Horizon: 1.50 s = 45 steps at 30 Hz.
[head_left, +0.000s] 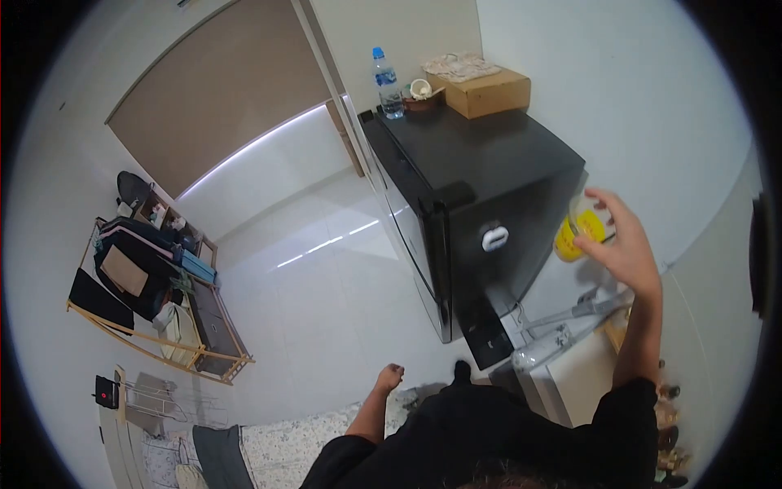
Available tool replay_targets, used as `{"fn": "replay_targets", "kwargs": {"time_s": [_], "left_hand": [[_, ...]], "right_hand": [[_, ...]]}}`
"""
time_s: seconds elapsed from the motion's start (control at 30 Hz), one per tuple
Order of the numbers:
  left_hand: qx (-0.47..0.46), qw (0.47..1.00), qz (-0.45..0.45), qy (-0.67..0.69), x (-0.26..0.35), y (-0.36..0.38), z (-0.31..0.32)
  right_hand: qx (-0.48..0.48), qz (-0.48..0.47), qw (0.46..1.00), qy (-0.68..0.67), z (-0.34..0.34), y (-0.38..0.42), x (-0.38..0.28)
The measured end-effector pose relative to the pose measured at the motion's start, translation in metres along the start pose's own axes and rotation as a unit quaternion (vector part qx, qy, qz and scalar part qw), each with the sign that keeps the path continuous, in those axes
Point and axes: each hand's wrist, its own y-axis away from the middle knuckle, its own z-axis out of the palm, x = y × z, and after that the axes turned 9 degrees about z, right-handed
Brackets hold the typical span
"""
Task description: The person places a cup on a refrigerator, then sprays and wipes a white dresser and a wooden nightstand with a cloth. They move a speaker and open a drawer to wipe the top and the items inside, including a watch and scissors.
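Container, clear with yellow markings, is held in the air in the right hand, beside the dark cabinet and in front of the pale wall. Right grip: partly open, thumb and fingers clamped on the container's sides. Left hand: held low, well apart from the container, fingers curled; how far closed, cannot tell.

Cabinet: tall, black, glossy; a white round fitting on its side. On its top: cardboard box with a patterned cloth over it, small brown bowl with a white item in it, and upright water bottle, blue cap.

Beneath the right forearm: clear plastic wrapping, above a pale surface.

Room: pale tiled floor, brown blind, wooden rack with dark clothes, and floral bedding with a grey cloth across it.
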Motion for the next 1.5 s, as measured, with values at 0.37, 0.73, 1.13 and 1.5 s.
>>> {"fn": "replay_targets", "kwargs": {"time_s": [0.37,0.73,1.13,1.5], "left_hand": [[-0.024,0.954,-0.294,0.062,-0.086,-0.006,-0.054],[-0.001,0.977,-0.171,0.126,-0.048,-0.131,-0.098],[-0.147,0.974,-0.167,-0.05,-0.066,-0.215,-0.141],[-0.306,0.92,-0.163,-0.18,-0.045,-0.258,-0.125]], "right_hand": [[-0.051,-0.228,0.972,0.027,0.095,-0.261,-0.121],[-0.066,-0.16,0.971,0.163,0.257,-0.405,-0.146],[-0.014,-0.163,0.963,0.212,0.287,-0.41,-0.151],[0.039,-0.247,0.946,0.206,0.272,-0.387,-0.119]]}}
